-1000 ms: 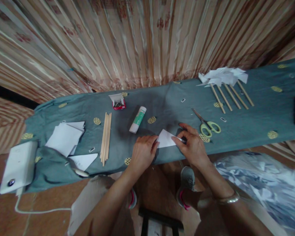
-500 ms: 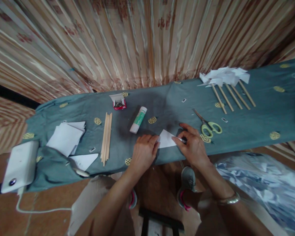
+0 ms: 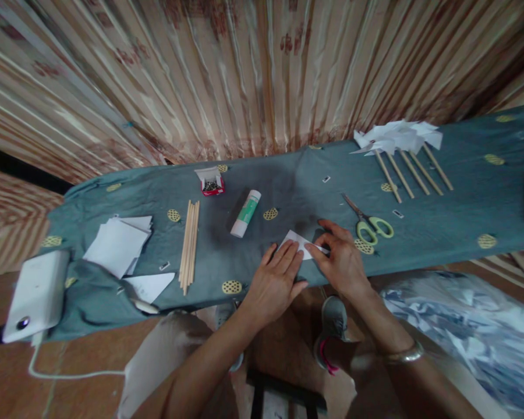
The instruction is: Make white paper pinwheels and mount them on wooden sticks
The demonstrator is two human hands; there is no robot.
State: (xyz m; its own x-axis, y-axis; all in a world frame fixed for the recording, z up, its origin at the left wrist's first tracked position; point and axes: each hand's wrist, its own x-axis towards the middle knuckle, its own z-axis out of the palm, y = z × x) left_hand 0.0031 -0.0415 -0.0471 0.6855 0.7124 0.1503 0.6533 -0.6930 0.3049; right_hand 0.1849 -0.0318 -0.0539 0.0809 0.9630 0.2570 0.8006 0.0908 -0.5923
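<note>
A small folded piece of white paper (image 3: 294, 236) lies near the front edge of the cloth. My left hand (image 3: 274, 283) rests flat across its left part, fingers stretched out and thumb apart, covering much of it. At the paper's right corner, my right hand (image 3: 342, 259) pinches it between thumb and fingers. Just right of that hand are scissors (image 3: 368, 224) with green handles, lying with blades apart. A white and green glue stick (image 3: 245, 213) lies beyond my left hand.
Wooden sticks (image 3: 189, 247) lie left of the glue stick, near a red box of small metal pieces (image 3: 212, 185). Farther left are paper squares (image 3: 116, 244) and a white power bank (image 3: 37, 295). Paper pinwheels (image 3: 402, 138) lie back right; a plastic bag (image 3: 458, 326) is below.
My left hand has moved right, from holding the paper's left edge to lying flat over it with fingers extended. My right hand keeps its pinch in nearly the same place.
</note>
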